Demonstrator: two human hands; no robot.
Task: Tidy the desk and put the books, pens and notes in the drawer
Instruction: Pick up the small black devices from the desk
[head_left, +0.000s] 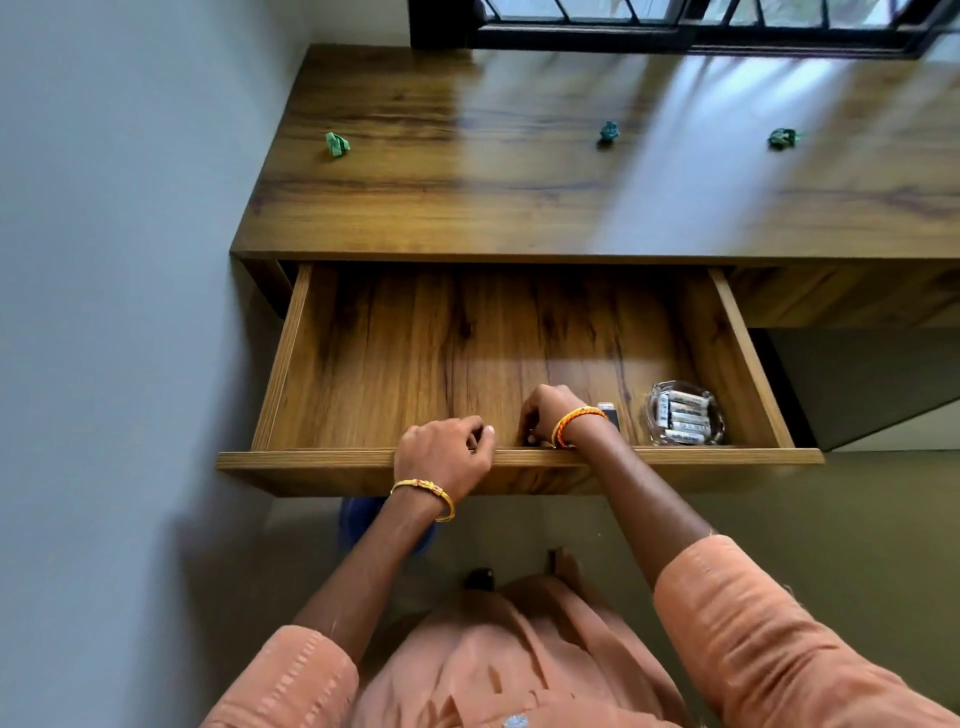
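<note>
Wooden desk (519, 197), glossy under a barred window, beside a grey wall. Its drawer (519, 457) stands pulled out: rigid, probably free-sliding, best taken at the front panel, where the left hand (441, 452) curls over the edge. Right hand (545, 415) curls inside; its hold cannot be told. Beyond both, well apart, three crumpled green notes (337, 144): light, soft, pinchable.

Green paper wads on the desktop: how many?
3. Left wad near the desk's left end, middle wad about centre, right wad further right. The desk runs out of frame on the right, so more may be unseen.
</note>
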